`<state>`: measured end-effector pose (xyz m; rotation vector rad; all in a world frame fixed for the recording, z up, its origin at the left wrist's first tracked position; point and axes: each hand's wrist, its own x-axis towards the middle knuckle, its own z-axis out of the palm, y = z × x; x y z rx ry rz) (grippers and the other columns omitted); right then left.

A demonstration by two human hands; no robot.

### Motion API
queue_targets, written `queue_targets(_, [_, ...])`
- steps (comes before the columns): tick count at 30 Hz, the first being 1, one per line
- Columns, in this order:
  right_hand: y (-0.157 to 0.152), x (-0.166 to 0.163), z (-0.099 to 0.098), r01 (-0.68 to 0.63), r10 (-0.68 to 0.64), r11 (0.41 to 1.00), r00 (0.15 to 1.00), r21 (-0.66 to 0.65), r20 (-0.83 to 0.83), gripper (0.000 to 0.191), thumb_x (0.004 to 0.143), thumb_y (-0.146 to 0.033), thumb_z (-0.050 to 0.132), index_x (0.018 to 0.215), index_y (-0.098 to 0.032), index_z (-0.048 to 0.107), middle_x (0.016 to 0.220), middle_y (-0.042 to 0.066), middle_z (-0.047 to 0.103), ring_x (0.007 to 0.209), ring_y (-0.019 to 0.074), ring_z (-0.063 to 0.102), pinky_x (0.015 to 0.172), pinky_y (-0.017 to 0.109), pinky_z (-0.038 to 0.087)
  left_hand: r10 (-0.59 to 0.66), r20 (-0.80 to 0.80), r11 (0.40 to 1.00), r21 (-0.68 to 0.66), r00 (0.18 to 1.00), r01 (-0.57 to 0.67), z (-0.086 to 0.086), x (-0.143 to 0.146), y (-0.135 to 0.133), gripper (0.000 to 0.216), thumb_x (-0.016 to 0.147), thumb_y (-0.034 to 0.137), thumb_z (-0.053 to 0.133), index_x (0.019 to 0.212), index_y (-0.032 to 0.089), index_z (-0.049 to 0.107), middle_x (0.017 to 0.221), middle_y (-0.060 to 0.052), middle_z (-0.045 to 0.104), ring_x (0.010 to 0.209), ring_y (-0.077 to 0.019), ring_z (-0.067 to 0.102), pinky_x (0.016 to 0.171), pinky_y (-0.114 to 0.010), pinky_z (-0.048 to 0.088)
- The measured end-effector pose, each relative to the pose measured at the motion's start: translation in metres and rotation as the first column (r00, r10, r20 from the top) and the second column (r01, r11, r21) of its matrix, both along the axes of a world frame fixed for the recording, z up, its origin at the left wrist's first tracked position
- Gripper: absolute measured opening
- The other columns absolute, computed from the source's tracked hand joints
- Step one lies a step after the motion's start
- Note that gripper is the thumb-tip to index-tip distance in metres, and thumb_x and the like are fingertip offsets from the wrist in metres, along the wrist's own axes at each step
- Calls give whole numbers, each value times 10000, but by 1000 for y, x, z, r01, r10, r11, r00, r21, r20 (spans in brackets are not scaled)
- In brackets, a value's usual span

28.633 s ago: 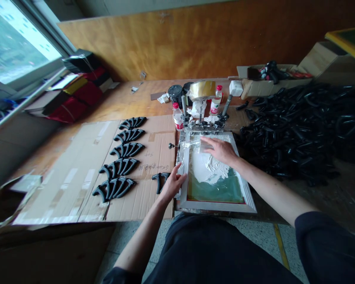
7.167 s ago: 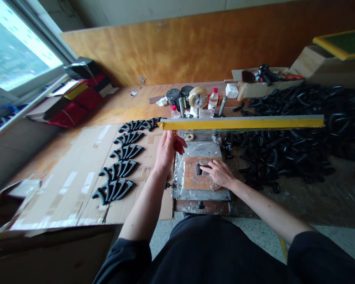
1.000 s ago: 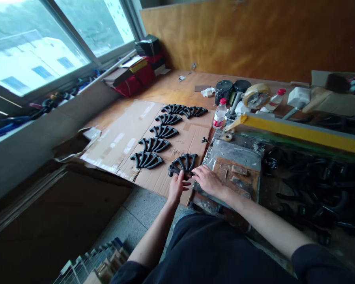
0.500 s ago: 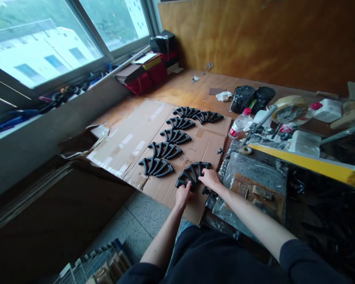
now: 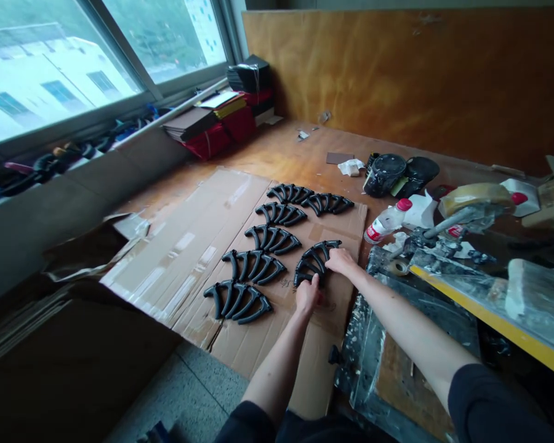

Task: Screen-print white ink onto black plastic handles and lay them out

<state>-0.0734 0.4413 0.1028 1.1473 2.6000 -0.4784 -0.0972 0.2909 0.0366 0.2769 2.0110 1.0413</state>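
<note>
My left hand (image 5: pixel 307 296) grips the near end of a black fan-shaped piece (image 5: pixel 314 257) with curved ribs. At its far right end, my right hand (image 5: pixel 341 261) has its fingers closed on the same piece. The piece lies on or just over the flat cardboard sheet (image 5: pixel 240 184); contact cannot be told. To its left, several similar black fan-shaped pieces (image 5: pixel 240 301) lie in a slanting column. Another such piece (image 5: pixel 329 203) rests beyond my hands. My fingers hide parts of the piece's two ends.
Right of the cardboard stand a red-capped bottle (image 5: pixel 388 220), black containers (image 5: pixel 386 172) and a tape roll (image 5: pixel 477 200). A paint-spattered fixture with a yellow-edged bar (image 5: pixel 484 320) lies under my right forearm. Red and black stacks (image 5: pixel 216 132) sit by the window.
Both hands have moved the black fan-shaped piece away from my body, farther up the cardboard. The camera view has shifted as well. The other pieces stay in their arrangement.
</note>
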Motion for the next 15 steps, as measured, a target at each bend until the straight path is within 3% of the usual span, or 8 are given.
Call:
queue_targets(4, [42, 5, 1, 68, -68, 998, 998, -7, 9, 293, 693, -292, 637, 943, -178, 737, 996, 149, 724, 978, 302, 667, 764, 342, 496, -97, -20, 995, 16, 995, 97, 6, -15, 41, 668, 911, 582, 300, 603, 120, 674, 659, -174, 715, 501, -206, 639, 602, -313, 533])
queue_targets(7, [68, 11, 0, 143, -143, 990, 990, -18, 2, 233, 705, -346, 645, 865, -201, 730, 910, 104, 729, 911, 265, 673, 709, 303, 478, -158, -43, 987, 4, 987, 158, 12, -33, 71, 632, 900, 544, 349, 573, 118, 680, 621, -166, 704, 515, -216, 644, 654, -322, 535])
queue_targets(11, [86, 10, -10, 258, -262, 963, 964, -75, -39, 240, 752, -429, 639, 791, -200, 702, 756, 56, 705, 705, 195, 662, 600, 258, 438, -174, -93, 985, -14, 980, 173, 17, -67, 102, 512, 870, 500, 448, 726, 87, 715, 589, -145, 691, 570, -241, 671, 675, -329, 527])
queue_targets(15, [82, 1, -22, 363, -381, 921, 916, -139, -130, 330, 829, -484, 572, 944, -194, 680, 726, 34, 683, 577, 146, 612, 528, 235, 410, -87, -155, 995, 26, 984, 92, 20, -93, 116, 495, 852, 544, 505, 949, 87, 671, 636, -124, 700, 576, -230, 674, 627, -312, 518])
